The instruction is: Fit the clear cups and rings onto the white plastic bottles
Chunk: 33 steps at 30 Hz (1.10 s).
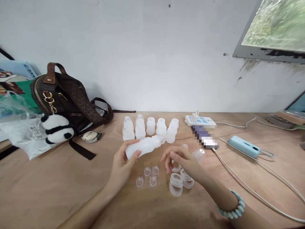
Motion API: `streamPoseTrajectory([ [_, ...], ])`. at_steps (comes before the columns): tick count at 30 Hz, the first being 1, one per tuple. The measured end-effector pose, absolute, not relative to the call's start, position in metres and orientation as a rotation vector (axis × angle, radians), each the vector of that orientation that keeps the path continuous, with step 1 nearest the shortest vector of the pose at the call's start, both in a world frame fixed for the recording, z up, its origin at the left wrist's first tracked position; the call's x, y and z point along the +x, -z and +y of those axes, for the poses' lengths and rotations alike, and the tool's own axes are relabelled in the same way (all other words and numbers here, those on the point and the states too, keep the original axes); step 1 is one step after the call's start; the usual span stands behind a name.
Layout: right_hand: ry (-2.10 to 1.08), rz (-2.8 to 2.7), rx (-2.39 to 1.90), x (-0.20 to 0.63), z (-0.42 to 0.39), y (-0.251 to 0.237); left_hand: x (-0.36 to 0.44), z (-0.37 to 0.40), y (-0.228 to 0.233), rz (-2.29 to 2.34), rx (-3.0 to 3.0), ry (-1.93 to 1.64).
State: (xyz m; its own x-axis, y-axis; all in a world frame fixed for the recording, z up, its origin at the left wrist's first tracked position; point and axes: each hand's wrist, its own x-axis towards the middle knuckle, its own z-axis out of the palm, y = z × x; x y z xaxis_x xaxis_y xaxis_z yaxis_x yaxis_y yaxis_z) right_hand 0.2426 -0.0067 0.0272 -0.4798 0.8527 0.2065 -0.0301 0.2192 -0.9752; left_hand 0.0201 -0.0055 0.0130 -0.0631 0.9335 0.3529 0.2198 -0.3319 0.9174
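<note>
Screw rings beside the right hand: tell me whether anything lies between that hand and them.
Nothing visible does. The right hand hovers directly over the stacked screw rings, fingers curled; the left hand holds the bottle off to the side.

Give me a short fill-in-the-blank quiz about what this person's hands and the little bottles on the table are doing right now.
1. The left hand holds a white bottle lying on its ____.
2. The right hand hovers over a pile of screw rings, and its wrist wears a beaded ____.
3. The row of upright bottles stands near the wall, between the brown bag and the power ____.

Missing words: side; bracelet; strip
</note>
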Motion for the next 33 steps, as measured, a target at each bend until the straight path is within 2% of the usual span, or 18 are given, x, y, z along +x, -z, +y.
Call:
streamPoseTrajectory([
  [2,-1.118,-1.702,-0.833,0.244,-0.009,-0.028,0.021,-0.004,-0.016,1.235,1.437,-1.411],
  [6,-0.320,-1.781,-0.933,0.248,-0.006,-0.029,0.023,-0.003,-0.021,1.176,1.322,-1.342],
  [8,-0.197,-1.919,-0.876,0.249,-0.004,-0.029,0.023,-0.004,-0.022,1.145,1.316,-1.296],
  [12,-0.164,-2.085,-0.809,0.248,-0.002,-0.025,0.022,-0.004,-0.024,1.090,1.309,-1.150],
  [16,-0.254,-2.066,-0.860,0.247,-0.003,-0.023,0.020,-0.005,-0.025,1.088,1.389,-1.121],
  [28,-1.041,-1.576,-0.934,0.235,-0.007,-0.018,0.012,-0.019,-0.019,0.876,2.221,-1.263],
  [33,-1.223,-1.490,-0.967,0.233,-0.006,-0.024,0.011,-0.018,-0.018,0.828,2.419,-1.297],
])
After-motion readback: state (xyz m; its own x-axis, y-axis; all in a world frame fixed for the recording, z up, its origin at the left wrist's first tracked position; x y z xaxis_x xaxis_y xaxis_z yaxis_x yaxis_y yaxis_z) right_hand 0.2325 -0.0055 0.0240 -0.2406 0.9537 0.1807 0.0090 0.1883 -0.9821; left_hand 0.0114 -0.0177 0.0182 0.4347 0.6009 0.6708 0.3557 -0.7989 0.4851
